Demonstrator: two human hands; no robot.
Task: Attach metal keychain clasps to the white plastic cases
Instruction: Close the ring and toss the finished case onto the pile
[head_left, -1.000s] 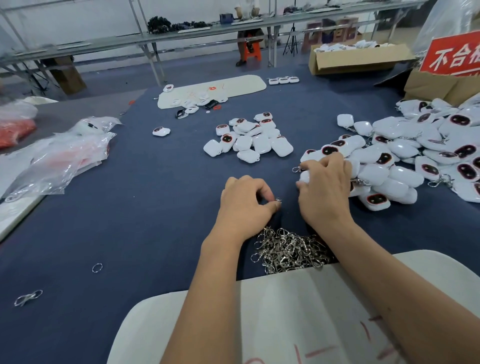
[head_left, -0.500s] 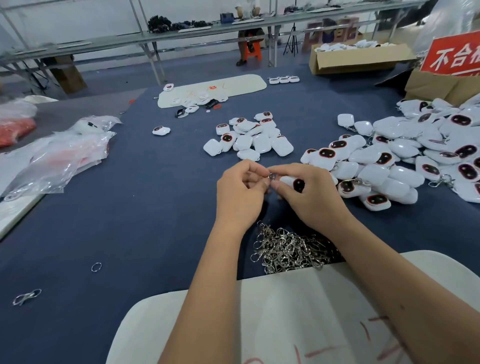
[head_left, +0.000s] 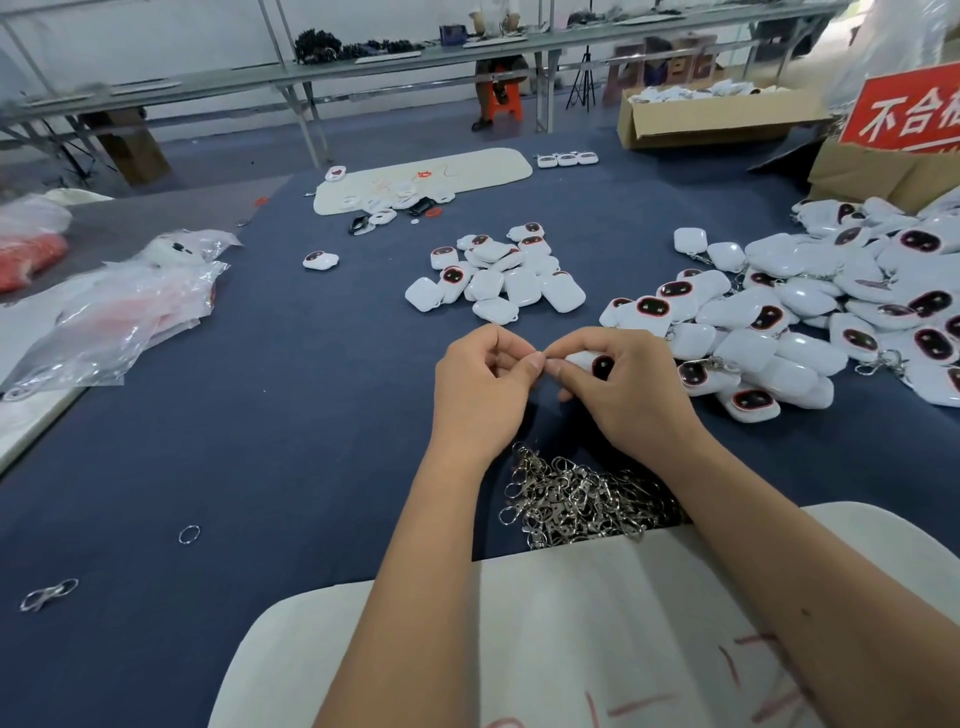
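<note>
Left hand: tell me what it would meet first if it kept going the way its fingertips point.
The left hand points right, fingertips pinched. It would at once meet the fingertips of the right hand, which grips a white plastic case with a dark oval face. Any clasp between them is hidden.

This is a factory assembly hall. A broad counter (head_left: 260, 415) covered in dark blue cloth carries heaps of identical white plastic cases (head_left: 779, 322) and a mound of metal keychain clasps (head_left: 576, 499), plainly batch work. A cardboard box (head_left: 711, 117) full of more cases stands at the far edge, near a red sign (head_left: 909, 111) with Chinese characters. Clear plastic bags (head_left: 114, 312) lie at the left. Long metal-framed workbenches (head_left: 311, 78) run across the back.
</note>
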